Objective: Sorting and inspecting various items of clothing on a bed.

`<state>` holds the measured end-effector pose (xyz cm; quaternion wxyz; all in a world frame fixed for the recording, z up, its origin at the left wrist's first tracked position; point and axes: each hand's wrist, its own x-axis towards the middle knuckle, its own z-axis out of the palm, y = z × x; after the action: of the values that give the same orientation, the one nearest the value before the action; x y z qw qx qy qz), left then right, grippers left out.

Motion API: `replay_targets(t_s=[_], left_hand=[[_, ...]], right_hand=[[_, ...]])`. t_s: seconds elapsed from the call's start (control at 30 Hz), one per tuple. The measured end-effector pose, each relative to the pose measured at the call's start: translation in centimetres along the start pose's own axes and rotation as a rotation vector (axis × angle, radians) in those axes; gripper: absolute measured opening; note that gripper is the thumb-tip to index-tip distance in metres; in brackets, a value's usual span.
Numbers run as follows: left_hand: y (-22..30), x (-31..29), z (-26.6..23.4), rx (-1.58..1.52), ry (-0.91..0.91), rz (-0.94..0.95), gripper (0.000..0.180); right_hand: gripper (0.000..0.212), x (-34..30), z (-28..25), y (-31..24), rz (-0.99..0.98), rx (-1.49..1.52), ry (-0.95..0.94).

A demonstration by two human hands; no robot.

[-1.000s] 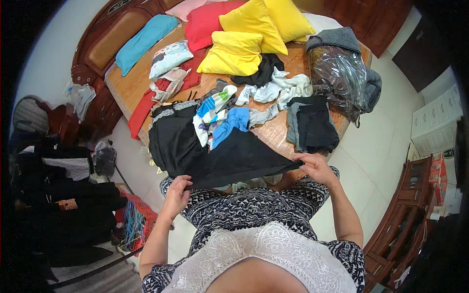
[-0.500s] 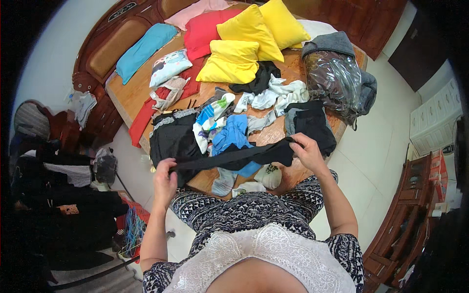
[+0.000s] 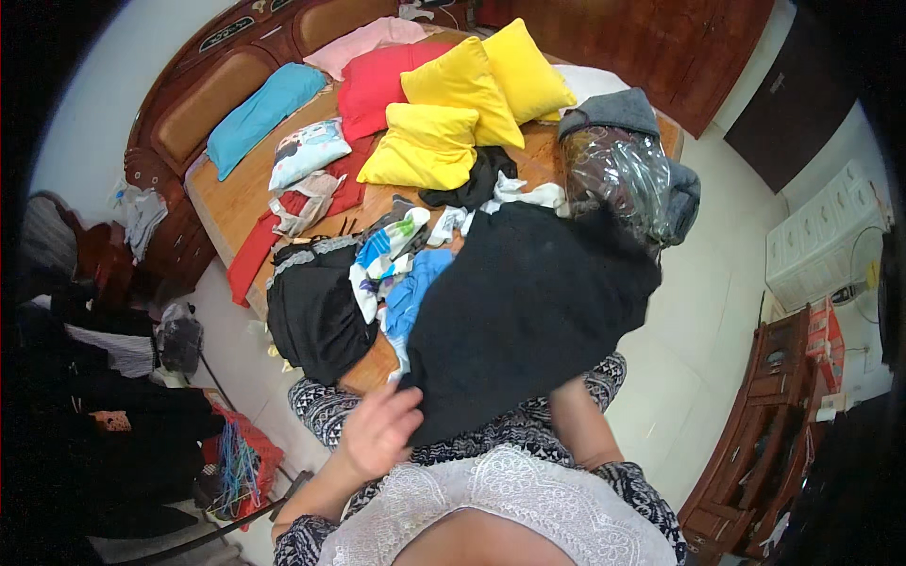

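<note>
A large piece of black clothing (image 3: pixel 528 311) hangs spread out in front of me, over the near part of the bed and my lap; its exact kind does not show. At its lower left edge, my left hand (image 3: pixel 382 429) grips it with curled fingers, slightly smeared by motion. My right hand goes behind the cloth, so only the wrist and forearm show and its fingers are hidden. Left of the cloth lie a black lace-trimmed garment (image 3: pixel 316 307) and a blue garment (image 3: pixel 415 288). A white, blue and green patterned garment (image 3: pixel 389 250) lies just beyond them.
Across the wooden bed are yellow cushions (image 3: pixel 420 146), a red pillow (image 3: pixel 377 85), a turquoise pillow (image 3: pixel 264 113) and a clear plastic bag (image 3: pixel 618 179) with dark contents. A white drawer unit (image 3: pixel 821 236) stands right; dark clothes (image 3: pixel 142 434) and hangers (image 3: pixel 241 467) are left.
The black garment went from a narrow band stretched between both hands to a wide spread sheet. My left hand came lower and nearer; my right hand passed behind the cloth.
</note>
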<state>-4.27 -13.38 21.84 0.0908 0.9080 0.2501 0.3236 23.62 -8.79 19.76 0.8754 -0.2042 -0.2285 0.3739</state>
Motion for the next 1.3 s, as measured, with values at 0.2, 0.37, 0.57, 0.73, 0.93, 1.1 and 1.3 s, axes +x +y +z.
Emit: replay_targets(t_s=[0.2, 0.37, 0.57, 0.73, 0.93, 1.1, 1.3], left_hand=[[-1.5, -1.0, 0.8, -0.078, -0.13, -0.076, 0.034], [-2.3, -2.3, 1.9, -0.243, -0.254, -0.335, 0.024], [-3.6, -2.3, 3.2, -0.393, -0.08, -0.596, 0.021], [-4.0, -1.9, 4.0, -0.311, 0.04, -0.522, 0.012], [-5.7, -8.0, 6.3, -0.028, -0.182, -0.506, 0.029], [-5.3, -2.5, 6.7, -0.546, 0.004, -0.413, 0.014], [-3.0, -1.7, 3.5, -0.541, 0.102, -0.591, 0.011]], right_hand=[[0.025, -0.3, 4.9, -0.7, 0.116, -0.139, -0.183], [0.029, -1.0, 8.2, -1.9, 0.21, -0.256, -0.321], [0.033, -2.8, 11.9, -4.0, 0.334, -0.384, -0.504], [0.036, -4.7, 14.3, -6.4, 0.435, -0.492, -0.669], [0.041, -5.8, 15.9, -8.8, 0.619, -0.586, -0.89], [0.041, -1.6, 17.0, -5.9, 0.672, -0.683, -0.933], [0.033, -2.8, 9.4, -4.2, 0.407, -0.835, -0.921]])
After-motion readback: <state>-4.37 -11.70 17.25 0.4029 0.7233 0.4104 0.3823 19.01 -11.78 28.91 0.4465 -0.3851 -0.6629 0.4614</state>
